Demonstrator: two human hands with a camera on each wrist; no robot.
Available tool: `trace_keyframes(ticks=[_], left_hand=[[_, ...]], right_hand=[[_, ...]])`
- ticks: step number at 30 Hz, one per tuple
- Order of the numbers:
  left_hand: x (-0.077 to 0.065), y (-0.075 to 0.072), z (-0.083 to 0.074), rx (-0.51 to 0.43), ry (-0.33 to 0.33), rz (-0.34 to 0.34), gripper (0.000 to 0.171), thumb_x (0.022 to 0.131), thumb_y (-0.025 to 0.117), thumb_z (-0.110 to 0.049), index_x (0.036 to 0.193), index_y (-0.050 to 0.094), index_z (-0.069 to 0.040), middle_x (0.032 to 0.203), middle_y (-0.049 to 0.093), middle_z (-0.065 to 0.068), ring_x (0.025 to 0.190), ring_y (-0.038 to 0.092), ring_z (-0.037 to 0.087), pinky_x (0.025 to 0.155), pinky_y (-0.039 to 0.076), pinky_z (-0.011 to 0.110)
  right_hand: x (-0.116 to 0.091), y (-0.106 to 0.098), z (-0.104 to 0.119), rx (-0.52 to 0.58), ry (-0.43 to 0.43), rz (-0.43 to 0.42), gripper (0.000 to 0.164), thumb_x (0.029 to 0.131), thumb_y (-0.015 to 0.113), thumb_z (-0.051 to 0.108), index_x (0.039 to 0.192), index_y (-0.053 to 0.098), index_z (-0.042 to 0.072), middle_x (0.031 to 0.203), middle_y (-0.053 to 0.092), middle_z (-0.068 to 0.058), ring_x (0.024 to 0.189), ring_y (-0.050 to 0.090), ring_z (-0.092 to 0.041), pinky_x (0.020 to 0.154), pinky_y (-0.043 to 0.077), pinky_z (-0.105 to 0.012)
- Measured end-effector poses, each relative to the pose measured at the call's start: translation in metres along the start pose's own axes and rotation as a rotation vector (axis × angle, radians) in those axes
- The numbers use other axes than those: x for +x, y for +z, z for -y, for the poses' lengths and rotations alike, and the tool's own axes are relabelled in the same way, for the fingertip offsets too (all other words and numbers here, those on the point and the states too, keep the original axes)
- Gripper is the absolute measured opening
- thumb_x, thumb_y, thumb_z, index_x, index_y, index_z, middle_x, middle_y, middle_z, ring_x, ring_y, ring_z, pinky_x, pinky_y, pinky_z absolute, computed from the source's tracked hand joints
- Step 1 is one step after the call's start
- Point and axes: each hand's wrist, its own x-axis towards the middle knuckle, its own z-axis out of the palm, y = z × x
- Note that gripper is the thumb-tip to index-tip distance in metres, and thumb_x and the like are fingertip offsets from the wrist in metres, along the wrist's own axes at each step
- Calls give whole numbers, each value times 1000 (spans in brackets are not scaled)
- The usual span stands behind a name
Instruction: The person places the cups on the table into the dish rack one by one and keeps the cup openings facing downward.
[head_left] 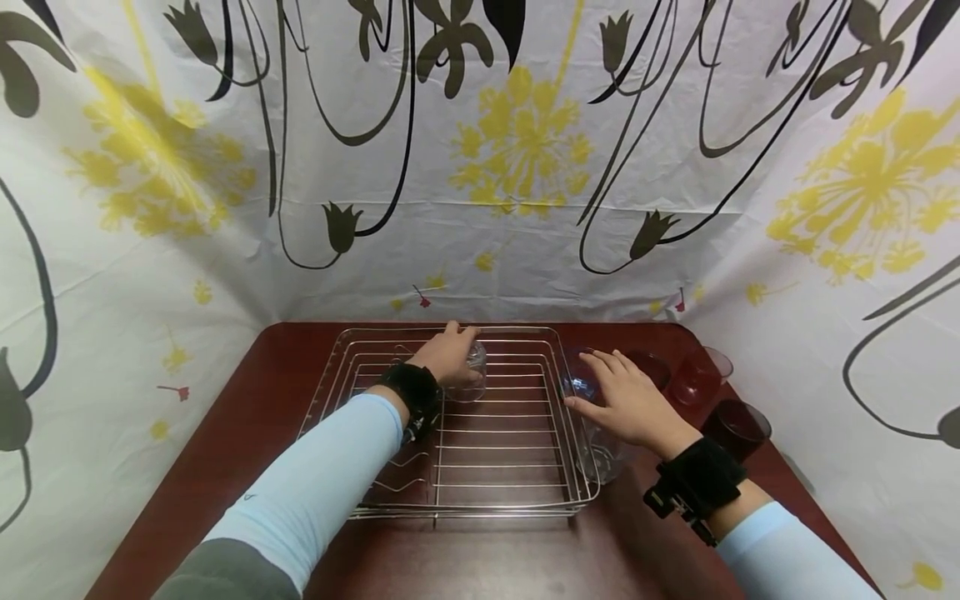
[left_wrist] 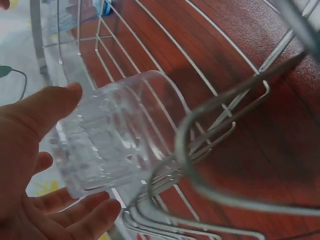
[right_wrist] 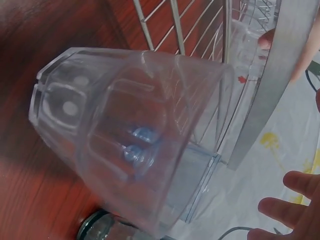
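Pale-blue sleeves (head_left: pixel 330 475) cover two forearms in the head view. The left hand (head_left: pixel 452 358) reaches over a wire rack (head_left: pixel 480 507), its thumb and fingers around one clear cup (head_left: pixel 477 375) inside it. The right hand (head_left: pixel 633 404) is open and holds nothing, fingers extended beside the rack's right edge. Five glasses sit around it on a red-brown table (head_left: pixel 487 567): a clear tumbler (head_left: pixel 602 462), a blue glass (head_left: pixel 581 385), a dark red glass (head_left: pixel 650 367), a red glass (head_left: pixel 693 387) and a dark glass (head_left: pixel 738 429).

Left wrist view: the clear cup sits between thumb and fingers, close to the rack's bent wires; whether they grip it firmly, I cannot tell.

Right wrist view: the see-through clear tumbler fills the foreground. Three fingers (right_wrist: pixel 280 210) of the right hand show at lower right, apart from it.
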Motion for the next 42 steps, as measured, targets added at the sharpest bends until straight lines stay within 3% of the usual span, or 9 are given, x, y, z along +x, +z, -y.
trace_keyframes(ticks=[9,14,17,22,26,34,42], left_hand=[[-25,-24,-13,115,109,-82,73,93,64,-51,155,38,-22,152,39,14,136,44,35,105,46,50],[-41,-26,-15,194,173,-135,68,95,58,-56,151,45,-20,151,45,11,139,43,33,114,36,51],[-54,-26,-14,190,191,-153,67,95,57,-58,150,46,-22,150,48,9,140,43,32,117,33,52],[-79,-27,-16,99,187,-129,67,93,60,-59,149,47,-24,149,48,9,141,42,32,117,30,54],[-97,-26,-20,80,206,-117,71,92,60,-61,151,45,-23,153,45,8,142,40,32,117,30,55],[-131,-22,-26,142,228,-230,76,89,61,-66,152,43,-27,158,39,7,146,36,32,117,26,61],[-159,-16,-20,189,140,-312,76,90,56,-67,153,41,-29,158,39,8,147,33,35,117,22,65]], right_hand=[[-2,-3,-13,23,26,-4,77,99,52,57,155,34,8,155,38,-22,145,26,-47,114,23,-67],[-1,-1,-25,28,32,-23,74,100,55,51,153,36,3,152,41,-24,142,31,-48,113,25,-66],[-1,1,-31,34,40,-34,73,100,56,49,151,36,1,150,41,-26,141,32,-48,112,26,-66],[0,3,-40,25,73,-29,75,100,53,52,151,36,-1,149,40,-29,139,33,-51,110,27,-67],[2,5,-45,9,90,-13,76,100,54,51,151,35,-2,149,39,-31,138,32,-52,109,28,-69],[1,7,-51,-18,112,9,79,99,54,53,151,34,-3,150,35,-33,138,30,-55,108,27,-71],[6,7,-52,-26,117,18,75,100,55,47,151,34,-3,150,35,-33,137,29,-58,107,27,-73]])
